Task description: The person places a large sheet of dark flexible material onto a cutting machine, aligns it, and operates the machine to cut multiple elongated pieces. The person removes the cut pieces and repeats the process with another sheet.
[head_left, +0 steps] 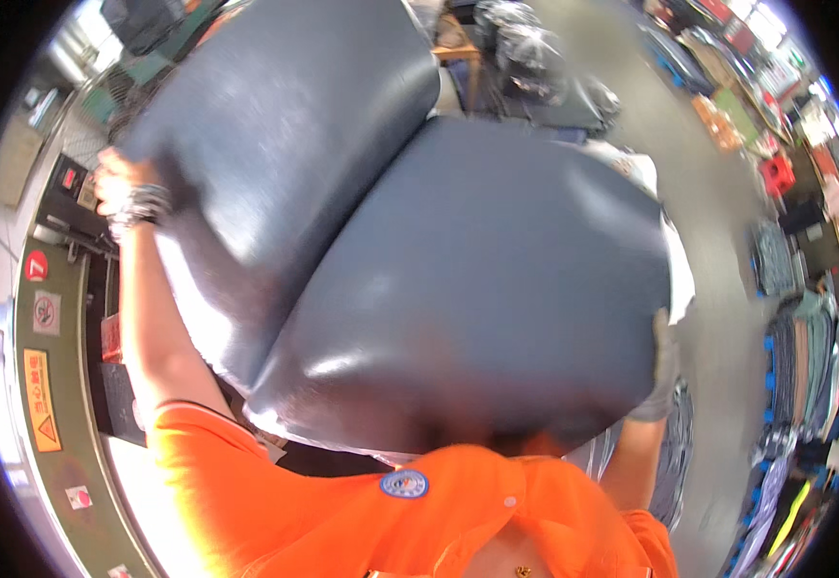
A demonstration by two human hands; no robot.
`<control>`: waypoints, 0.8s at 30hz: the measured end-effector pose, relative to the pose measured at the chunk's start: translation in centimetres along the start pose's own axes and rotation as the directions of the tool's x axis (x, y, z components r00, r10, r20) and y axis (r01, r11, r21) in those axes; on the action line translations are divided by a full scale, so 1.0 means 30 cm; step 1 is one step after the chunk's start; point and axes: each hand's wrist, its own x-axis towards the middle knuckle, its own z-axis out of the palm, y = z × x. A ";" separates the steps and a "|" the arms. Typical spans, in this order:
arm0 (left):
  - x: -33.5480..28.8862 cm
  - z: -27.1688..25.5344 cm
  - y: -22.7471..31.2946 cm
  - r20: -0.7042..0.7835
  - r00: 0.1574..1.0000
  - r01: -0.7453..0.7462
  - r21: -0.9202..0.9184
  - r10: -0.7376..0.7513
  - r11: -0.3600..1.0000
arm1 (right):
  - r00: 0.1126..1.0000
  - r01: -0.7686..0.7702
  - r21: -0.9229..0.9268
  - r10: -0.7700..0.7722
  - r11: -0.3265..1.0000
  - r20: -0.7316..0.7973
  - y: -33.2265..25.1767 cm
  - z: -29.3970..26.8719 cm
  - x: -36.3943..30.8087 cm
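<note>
Two large, glossy, dark blue-grey padded cushions fill the middle. The left cushion (265,116) slants up to the far left, and the right cushion (497,279) lies nearer to me. A deep groove runs between them; whether they are joined I cannot tell. My bare left hand (119,188), with a dark band at the wrist, is at the left cushion's outer edge, its fingers bent there and slightly blurred. My right hand (663,376) wears a grey glove and grips the right cushion's right side, fingers pointing away from me. Part of that hand is hidden by the cushion.
On the left stands a green-grey metal cabinet (58,328) with warning stickers. Plastic-wrapped dark bundles (530,67) are behind the cushions, beside a wooden stool (458,48). A grey floor aisle (718,385) runs along the right, bordered by stacks of folded cloth (800,356) and a red crate (777,175).
</note>
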 end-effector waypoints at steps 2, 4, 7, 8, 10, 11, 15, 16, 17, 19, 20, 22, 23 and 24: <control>-0.296 0.000 0.108 -0.197 0.842 -0.532 -0.139 0.503 0.836 | 0.943 -0.332 0.203 0.320 0.921 0.091 0.062 0.141 0.053; -0.556 -0.015 0.167 0.308 0.611 -0.548 -0.501 0.730 0.670 | 0.907 -0.398 0.117 0.371 0.910 0.198 0.105 0.246 0.046; -0.756 -0.036 0.168 0.362 0.678 -0.293 -0.665 0.640 0.687 | 0.875 0.069 -0.203 0.039 0.977 0.483 0.125 0.325 0.011; -0.787 -0.044 0.159 0.237 0.688 -0.387 -0.680 0.686 0.623 | 0.882 -0.306 0.026 0.273 0.952 0.384 0.122 0.339 -0.005; -0.799 -0.047 0.143 0.092 0.618 -0.454 -0.769 0.781 0.450 | 0.793 -0.569 0.106 0.509 0.816 0.335 0.086 0.338 -0.026; -0.792 -0.041 0.145 0.159 0.489 -0.366 -0.855 0.858 0.367 | 0.824 -0.499 0.009 0.472 0.866 0.312 0.058 0.330 -0.038; -0.796 0.004 0.186 0.438 0.246 -0.329 -0.801 0.865 0.499 | 0.892 -0.193 -0.208 0.260 0.959 0.369 -0.102 0.257 -0.121; -0.802 0.025 0.200 0.500 0.231 -0.268 -0.792 0.835 0.548 | 0.917 0.083 -0.363 0.072 0.928 0.393 -0.139 0.233 -0.149; -0.814 0.043 0.209 0.503 0.261 -0.259 -0.785 0.824 0.562 | 0.927 0.215 -0.434 -0.042 0.875 0.373 -0.164 0.207 -0.177; -0.842 0.074 0.229 0.468 0.239 -0.330 -0.785 0.851 0.525 | 0.932 -0.363 0.127 0.360 0.923 0.047 -0.230 0.120 -0.289; -0.853 0.084 0.242 0.479 0.231 -0.357 -0.768 0.847 0.532 | 0.941 -0.329 0.177 0.337 0.928 -0.016 -0.234 0.069 -0.333; -0.877 0.076 0.261 0.557 0.206 -0.453 -0.674 0.805 0.583 | 0.934 -0.269 0.301 0.324 0.915 -0.152 -0.227 -0.062 -0.444; -0.891 0.056 0.273 0.560 0.242 -0.475 -0.644 0.793 0.600 | 0.952 -0.154 0.049 0.161 0.987 -0.260 -0.207 -0.143 -0.500; -0.895 0.031 0.288 0.618 0.236 -0.484 -0.594 0.750 0.642 | 0.942 -0.061 -0.183 -0.004 0.981 -0.336 -0.176 -0.225 -0.552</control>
